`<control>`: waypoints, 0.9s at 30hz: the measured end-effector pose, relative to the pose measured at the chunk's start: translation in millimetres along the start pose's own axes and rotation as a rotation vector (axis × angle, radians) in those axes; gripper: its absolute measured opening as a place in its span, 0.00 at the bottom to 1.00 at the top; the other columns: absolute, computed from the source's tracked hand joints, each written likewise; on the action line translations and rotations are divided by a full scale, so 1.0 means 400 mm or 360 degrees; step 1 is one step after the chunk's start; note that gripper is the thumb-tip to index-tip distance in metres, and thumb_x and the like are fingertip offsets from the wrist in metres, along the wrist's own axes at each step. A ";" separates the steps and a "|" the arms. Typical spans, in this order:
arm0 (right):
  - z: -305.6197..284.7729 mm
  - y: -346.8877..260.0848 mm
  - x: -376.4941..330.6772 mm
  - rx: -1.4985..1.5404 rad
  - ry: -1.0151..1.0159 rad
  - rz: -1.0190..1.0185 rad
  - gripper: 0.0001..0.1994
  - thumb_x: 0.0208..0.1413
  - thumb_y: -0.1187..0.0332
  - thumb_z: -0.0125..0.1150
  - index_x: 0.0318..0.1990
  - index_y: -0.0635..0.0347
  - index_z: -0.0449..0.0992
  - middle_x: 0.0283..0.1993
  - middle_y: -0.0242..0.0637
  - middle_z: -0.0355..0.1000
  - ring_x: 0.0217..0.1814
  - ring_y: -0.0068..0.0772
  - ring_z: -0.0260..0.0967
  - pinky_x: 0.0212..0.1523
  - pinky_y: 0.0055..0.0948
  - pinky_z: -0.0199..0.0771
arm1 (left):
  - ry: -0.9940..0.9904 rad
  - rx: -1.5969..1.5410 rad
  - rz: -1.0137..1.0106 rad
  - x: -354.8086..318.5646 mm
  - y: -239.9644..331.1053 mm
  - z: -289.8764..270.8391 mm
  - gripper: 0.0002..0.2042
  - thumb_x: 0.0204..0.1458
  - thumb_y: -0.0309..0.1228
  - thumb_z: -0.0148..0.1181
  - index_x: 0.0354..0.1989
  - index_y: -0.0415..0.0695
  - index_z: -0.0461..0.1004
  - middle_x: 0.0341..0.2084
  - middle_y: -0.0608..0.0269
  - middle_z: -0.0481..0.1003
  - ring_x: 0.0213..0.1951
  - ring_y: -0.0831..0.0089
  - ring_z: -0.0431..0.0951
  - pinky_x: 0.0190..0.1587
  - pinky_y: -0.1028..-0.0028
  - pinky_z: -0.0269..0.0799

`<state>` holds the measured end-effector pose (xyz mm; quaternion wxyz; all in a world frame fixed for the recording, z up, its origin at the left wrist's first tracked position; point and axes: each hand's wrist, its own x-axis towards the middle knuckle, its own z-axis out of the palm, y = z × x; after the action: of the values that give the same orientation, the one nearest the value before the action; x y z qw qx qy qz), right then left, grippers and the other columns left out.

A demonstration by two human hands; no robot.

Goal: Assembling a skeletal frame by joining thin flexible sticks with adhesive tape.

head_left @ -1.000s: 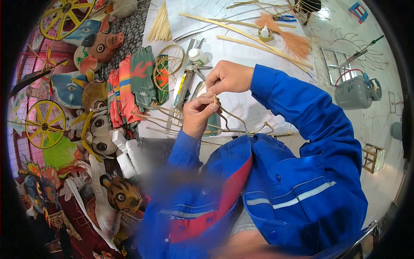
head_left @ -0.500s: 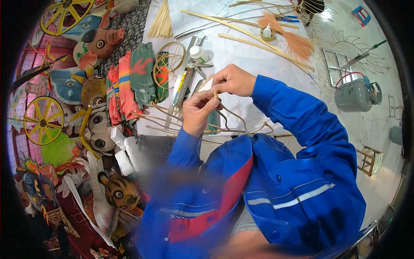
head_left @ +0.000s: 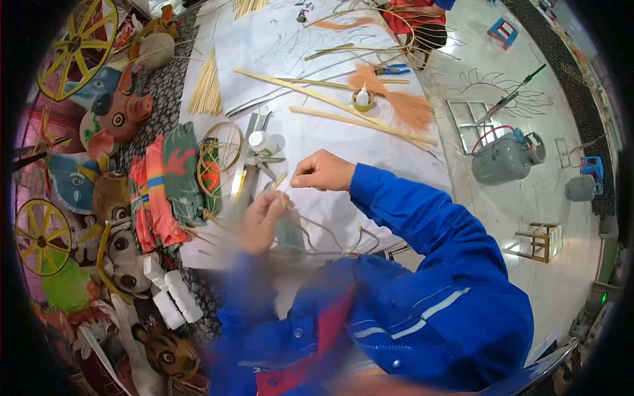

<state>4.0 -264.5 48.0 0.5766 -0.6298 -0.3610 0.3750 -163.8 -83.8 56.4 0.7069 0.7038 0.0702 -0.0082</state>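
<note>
Blue jacket (head_left: 462, 264) (red strip (head_left: 333, 320) down front), pale chest stripe (head_left: 446, 305).

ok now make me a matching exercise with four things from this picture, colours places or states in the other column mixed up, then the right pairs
1. left hand
2. right sleeve
3. larger gas tank
4. pig head

A. grey, on the floor
B. among other painted heads
C. holding bent sticks
D. blue

Pairs: 1-C, 2-D, 3-A, 4-B

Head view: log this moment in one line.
left hand: at bent thin brown rods, blurred; right hand: fingers curled, near left; nearby: white plastic bottle
</note>
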 end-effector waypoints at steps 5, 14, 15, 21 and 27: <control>-0.222 0.281 0.046 -0.0242 0.1034 0.0282 0.16 0.55 0.57 0.65 0.36 0.64 0.83 0.31 0.44 0.80 0.27 0.36 0.78 0.34 0.35 0.78 | 0.0358 0.0151 -0.0048 0.006 -0.033 -0.019 0.09 0.67 0.32 0.51 0.45 0.37 0.70 0.33 0.59 0.75 0.32 0.73 0.76 0.39 0.72 0.76; -0.602 0.539 0.200 -0.1267 0.1595 0.0918 0.22 0.53 0.55 0.63 0.49 0.62 0.76 0.52 0.53 0.72 0.56 0.54 0.69 0.56 0.45 0.70 | 0.0527 0.0164 -0.0200 0.082 -0.064 -0.026 0.08 0.66 0.32 0.53 0.43 0.39 0.70 0.33 0.58 0.74 0.33 0.72 0.76 0.41 0.70 0.75; -0.598 0.545 0.214 -0.1372 0.1628 0.0933 0.22 0.53 0.55 0.63 0.48 0.61 0.76 0.55 0.53 0.70 0.58 0.55 0.68 0.57 0.45 0.69 | 0.0540 0.0171 -0.0203 0.074 -0.075 -0.028 0.08 0.66 0.32 0.53 0.43 0.39 0.70 0.33 0.58 0.74 0.33 0.72 0.76 0.41 0.70 0.75; -0.584 0.619 0.229 -0.1602 0.1395 0.0817 0.20 0.52 0.57 0.63 0.47 0.60 0.76 0.55 0.53 0.71 0.58 0.54 0.69 0.55 0.46 0.71 | 0.0661 0.0180 -0.0199 0.087 -0.115 -0.010 0.08 0.65 0.31 0.54 0.40 0.38 0.71 0.31 0.61 0.74 0.35 0.73 0.75 0.45 0.72 0.72; -0.419 0.470 0.187 -0.1040 0.1540 0.0392 0.17 0.56 0.56 0.61 0.42 0.62 0.77 0.39 0.50 0.76 0.42 0.48 0.76 0.43 0.44 0.75 | 0.0984 0.0666 0.0007 0.134 -0.162 -0.011 0.12 0.64 0.33 0.53 0.41 0.34 0.75 0.29 0.64 0.75 0.33 0.79 0.72 0.38 0.78 0.69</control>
<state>191.4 -288.3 -134.6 0.4040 -0.9112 -0.0782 -0.0209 -118.3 -75.1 -13.9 0.4933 0.8023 0.2757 0.1922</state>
